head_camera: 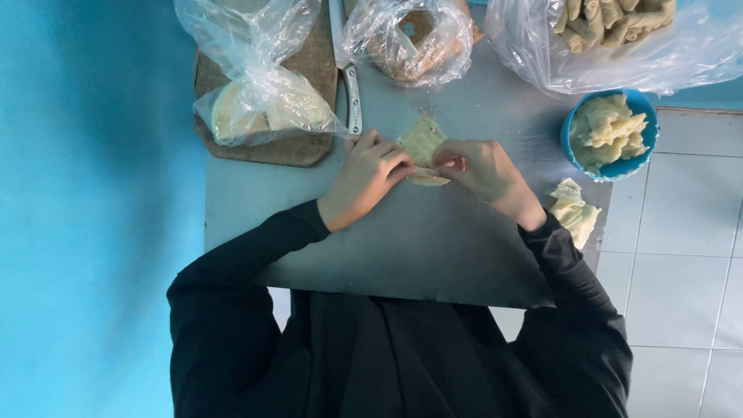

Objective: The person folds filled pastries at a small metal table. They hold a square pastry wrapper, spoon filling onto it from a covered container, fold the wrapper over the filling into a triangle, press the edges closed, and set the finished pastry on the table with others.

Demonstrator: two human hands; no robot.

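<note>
Just left of the round blue plastic bowl (611, 135), on the grey counter (433, 240), left hand (370, 176) and right hand (481, 172) pinch a pale square pastry sheet (422, 143), each grip narrow, pressing its near edge flat as if to fold it.

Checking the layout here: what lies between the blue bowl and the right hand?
In the head view, only bare grey table lies between the blue bowl and the right hand; the hands hold a wrapper.

3 clear plastic bags (263, 85), 1 knife (352, 93), 1 blue bowl (645, 108), 1 wooden board (298, 143), 2 hands (370, 172).
</note>
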